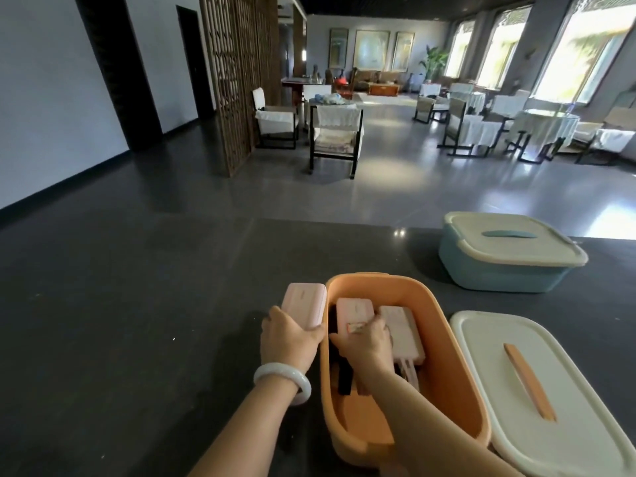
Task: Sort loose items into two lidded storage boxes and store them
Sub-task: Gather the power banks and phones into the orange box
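An open orange storage box [444,342] stands on the dark table in front of me. My left hand [289,335] grips a pink power bank [304,302] just outside the box's left rim. Inside the box, my right hand [364,346] holds a second pink power bank [352,311]. A white power bank [402,330] lies beside it, with dark items underneath. The box's cream lid [550,407], with an orange handle, lies flat to the right. A blue storage box [499,270] with its cream lid on stands at the far right.
The dark table [137,339] stretches to my left and ahead, its far edge just past the blue box. Beyond it lies an open hall floor with chairs [335,139] and covered tables [547,129].
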Action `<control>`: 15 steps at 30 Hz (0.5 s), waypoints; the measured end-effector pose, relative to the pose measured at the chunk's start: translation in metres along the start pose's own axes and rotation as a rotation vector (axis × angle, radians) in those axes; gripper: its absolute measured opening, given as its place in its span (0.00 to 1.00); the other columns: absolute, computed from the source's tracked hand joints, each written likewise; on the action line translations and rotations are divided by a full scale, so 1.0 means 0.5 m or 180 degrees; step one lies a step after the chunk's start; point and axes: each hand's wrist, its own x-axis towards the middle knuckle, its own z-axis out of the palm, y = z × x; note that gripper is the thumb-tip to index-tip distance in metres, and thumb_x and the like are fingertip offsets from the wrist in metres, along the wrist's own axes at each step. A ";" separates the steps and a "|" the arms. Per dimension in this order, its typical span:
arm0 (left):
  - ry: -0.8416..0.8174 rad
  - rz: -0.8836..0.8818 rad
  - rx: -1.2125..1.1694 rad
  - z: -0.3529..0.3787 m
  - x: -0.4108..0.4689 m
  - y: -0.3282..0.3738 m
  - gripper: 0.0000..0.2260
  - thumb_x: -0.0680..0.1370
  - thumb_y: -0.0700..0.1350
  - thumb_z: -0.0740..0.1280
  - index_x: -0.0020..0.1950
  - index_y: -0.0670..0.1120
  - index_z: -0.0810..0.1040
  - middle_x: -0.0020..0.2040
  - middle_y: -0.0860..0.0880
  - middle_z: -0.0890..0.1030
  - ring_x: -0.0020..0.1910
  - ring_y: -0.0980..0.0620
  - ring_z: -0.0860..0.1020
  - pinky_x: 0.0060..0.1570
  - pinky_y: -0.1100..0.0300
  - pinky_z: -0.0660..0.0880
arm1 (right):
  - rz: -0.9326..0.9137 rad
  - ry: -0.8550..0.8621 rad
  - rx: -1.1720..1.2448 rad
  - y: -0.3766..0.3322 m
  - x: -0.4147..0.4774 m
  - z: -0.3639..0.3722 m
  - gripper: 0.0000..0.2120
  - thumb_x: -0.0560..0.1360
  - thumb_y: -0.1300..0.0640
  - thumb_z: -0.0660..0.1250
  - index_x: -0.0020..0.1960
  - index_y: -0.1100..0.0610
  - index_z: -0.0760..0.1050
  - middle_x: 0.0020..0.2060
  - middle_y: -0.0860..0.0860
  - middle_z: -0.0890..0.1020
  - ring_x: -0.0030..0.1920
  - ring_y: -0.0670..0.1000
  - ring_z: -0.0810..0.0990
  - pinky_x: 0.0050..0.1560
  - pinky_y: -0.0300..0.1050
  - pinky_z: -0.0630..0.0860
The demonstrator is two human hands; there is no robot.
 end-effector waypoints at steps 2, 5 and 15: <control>-0.0003 -0.0018 0.0000 0.004 -0.002 -0.002 0.31 0.68 0.58 0.75 0.62 0.48 0.65 0.57 0.48 0.72 0.46 0.51 0.75 0.35 0.60 0.75 | 0.0007 -0.0151 0.0118 -0.004 0.002 -0.009 0.31 0.65 0.43 0.77 0.60 0.49 0.63 0.47 0.48 0.78 0.44 0.47 0.81 0.39 0.44 0.81; -0.0001 -0.0013 0.0008 0.009 -0.004 -0.003 0.31 0.68 0.58 0.75 0.62 0.48 0.65 0.57 0.47 0.73 0.48 0.51 0.76 0.37 0.60 0.76 | -0.0050 -0.0374 0.0306 -0.001 0.005 -0.030 0.24 0.68 0.47 0.75 0.55 0.47 0.65 0.43 0.46 0.79 0.39 0.46 0.81 0.30 0.36 0.73; 0.0081 -0.0054 0.0098 0.013 -0.010 0.010 0.33 0.68 0.58 0.75 0.65 0.47 0.64 0.59 0.46 0.73 0.54 0.47 0.78 0.47 0.52 0.81 | -0.0186 -0.1106 0.0837 0.019 0.003 -0.031 0.45 0.68 0.51 0.77 0.73 0.42 0.51 0.54 0.41 0.71 0.50 0.44 0.74 0.40 0.37 0.73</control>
